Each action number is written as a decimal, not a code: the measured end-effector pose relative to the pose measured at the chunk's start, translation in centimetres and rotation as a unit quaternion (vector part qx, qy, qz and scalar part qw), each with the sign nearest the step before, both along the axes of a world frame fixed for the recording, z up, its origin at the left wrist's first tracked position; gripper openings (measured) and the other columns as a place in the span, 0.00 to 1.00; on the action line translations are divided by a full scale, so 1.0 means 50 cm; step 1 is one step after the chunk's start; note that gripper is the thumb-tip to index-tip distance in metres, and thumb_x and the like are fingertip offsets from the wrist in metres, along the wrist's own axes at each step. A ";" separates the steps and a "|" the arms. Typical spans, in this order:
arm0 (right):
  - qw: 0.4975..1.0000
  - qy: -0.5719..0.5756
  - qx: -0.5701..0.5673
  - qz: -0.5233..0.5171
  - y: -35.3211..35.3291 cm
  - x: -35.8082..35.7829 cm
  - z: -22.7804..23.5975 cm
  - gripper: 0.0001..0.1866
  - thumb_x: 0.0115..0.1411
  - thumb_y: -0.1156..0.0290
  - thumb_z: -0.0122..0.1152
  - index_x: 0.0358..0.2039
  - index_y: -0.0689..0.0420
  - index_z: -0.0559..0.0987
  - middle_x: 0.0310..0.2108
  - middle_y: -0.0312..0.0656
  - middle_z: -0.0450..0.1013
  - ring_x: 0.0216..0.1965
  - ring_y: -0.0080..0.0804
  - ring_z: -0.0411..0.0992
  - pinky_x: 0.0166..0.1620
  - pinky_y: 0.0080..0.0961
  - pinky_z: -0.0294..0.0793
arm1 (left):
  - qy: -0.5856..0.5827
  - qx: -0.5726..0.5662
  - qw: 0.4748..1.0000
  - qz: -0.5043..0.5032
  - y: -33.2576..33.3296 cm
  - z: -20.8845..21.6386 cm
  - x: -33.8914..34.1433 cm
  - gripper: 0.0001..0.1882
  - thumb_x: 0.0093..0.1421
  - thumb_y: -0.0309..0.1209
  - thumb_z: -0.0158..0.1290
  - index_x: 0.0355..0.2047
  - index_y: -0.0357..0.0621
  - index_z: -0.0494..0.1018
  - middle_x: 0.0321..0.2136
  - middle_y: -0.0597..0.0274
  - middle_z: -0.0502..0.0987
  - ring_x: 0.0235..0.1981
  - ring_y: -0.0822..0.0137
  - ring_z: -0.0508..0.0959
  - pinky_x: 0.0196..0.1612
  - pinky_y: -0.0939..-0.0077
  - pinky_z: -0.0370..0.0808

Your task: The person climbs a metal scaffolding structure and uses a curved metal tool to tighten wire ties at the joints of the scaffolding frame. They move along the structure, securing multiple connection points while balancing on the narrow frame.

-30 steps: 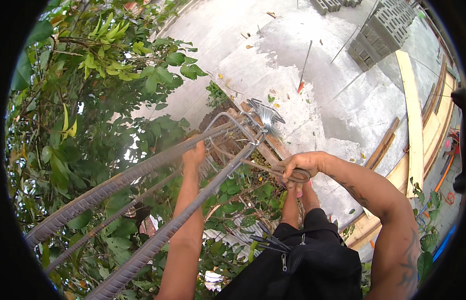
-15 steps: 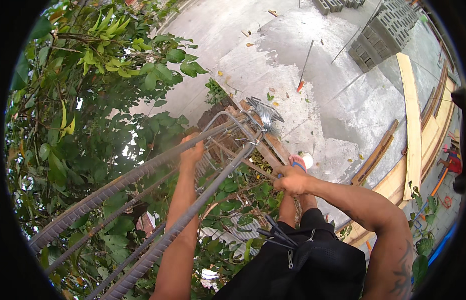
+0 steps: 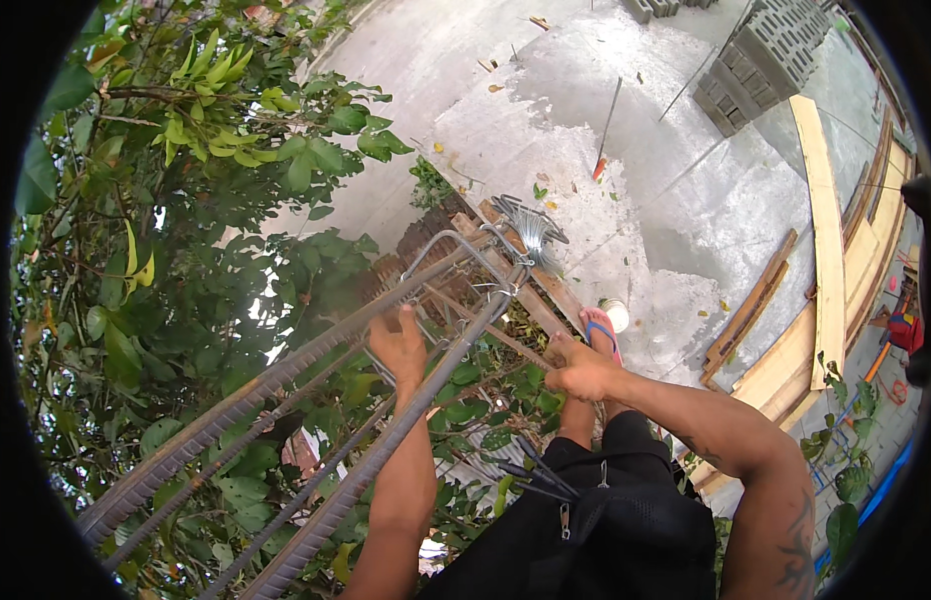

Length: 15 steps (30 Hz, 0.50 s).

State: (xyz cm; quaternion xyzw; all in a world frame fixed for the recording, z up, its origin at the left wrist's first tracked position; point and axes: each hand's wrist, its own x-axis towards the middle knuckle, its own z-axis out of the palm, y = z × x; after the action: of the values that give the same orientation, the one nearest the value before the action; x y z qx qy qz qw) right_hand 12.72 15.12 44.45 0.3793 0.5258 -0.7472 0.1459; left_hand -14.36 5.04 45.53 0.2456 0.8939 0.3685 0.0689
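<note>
Ribbed steel rebars tied into a cage (image 3: 416,400) slant up from the lower left to the middle, with bent stirrups and wire ties near their top end. My left hand (image 3: 398,347) is between the bars, just below the upper one; its thumb and fingers point up, apart, and nothing shows in them. My right hand (image 3: 578,368) is closed around the lower end of a thin brown rod (image 3: 491,328), whose other end reaches into the cage. A bundle of shiny tie wire (image 3: 532,232) hangs at the cage's top end.
Leafy branches (image 3: 206,200) crowd the left side and hang among the bars. Wooden planks (image 3: 554,305) lie below the cage's top, by my sandalled foot (image 3: 599,328). A white round container (image 3: 615,314), long boards (image 3: 821,240) and stacked hollow blocks (image 3: 761,65) stand or lie at right.
My left hand has come off the upper rebar and moved down and right, between the bars. My right hand stays closed on the rod, shifted only slightly.
</note>
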 end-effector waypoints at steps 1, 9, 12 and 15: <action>1.000 0.009 0.007 -0.006 -0.008 -0.001 -0.013 0.20 0.45 0.63 0.59 0.38 0.60 0.73 0.13 0.35 0.65 0.13 0.26 0.63 0.16 0.25 0.60 | 0.002 -0.015 1.000 -0.022 -0.011 0.006 -0.004 0.16 0.53 0.31 0.54 0.39 0.32 0.71 0.29 0.52 0.76 0.28 0.61 0.74 0.37 0.68 0.72; 0.999 0.013 0.003 -0.032 -0.029 0.004 -0.049 0.19 0.44 0.62 0.59 0.35 0.59 0.74 0.13 0.35 0.65 0.13 0.27 0.64 0.17 0.26 0.61 | -0.137 -0.035 0.973 -0.184 -0.042 0.021 0.000 0.28 0.54 0.29 0.54 0.54 0.34 0.61 0.26 0.58 0.76 0.26 0.70 0.74 0.31 0.75 0.72; 0.999 0.030 0.020 -0.028 -0.023 0.004 -0.039 0.18 0.44 0.61 0.59 0.34 0.58 0.74 0.13 0.35 0.65 0.13 0.27 0.64 0.17 0.26 0.61 | -0.198 0.003 0.950 -0.243 -0.007 0.007 0.000 0.40 0.55 0.29 0.54 0.64 0.36 0.46 0.26 0.58 0.74 0.24 0.72 0.72 0.27 0.77 0.71; 0.999 0.032 0.033 -0.025 -0.019 0.001 -0.032 0.18 0.44 0.61 0.59 0.33 0.58 0.74 0.13 0.35 0.65 0.12 0.26 0.63 0.17 0.25 0.61 | -0.188 -0.016 0.959 -0.213 0.012 0.007 0.012 0.43 0.56 0.29 0.53 0.64 0.33 0.40 0.26 0.57 0.74 0.24 0.73 0.72 0.25 0.78 0.70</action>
State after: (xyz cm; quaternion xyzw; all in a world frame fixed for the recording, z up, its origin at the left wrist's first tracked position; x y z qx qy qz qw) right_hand 12.79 14.15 42.84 0.3727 0.5445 -0.7450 0.0975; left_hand -13.74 5.66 45.89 0.3554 0.7979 0.3701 0.3165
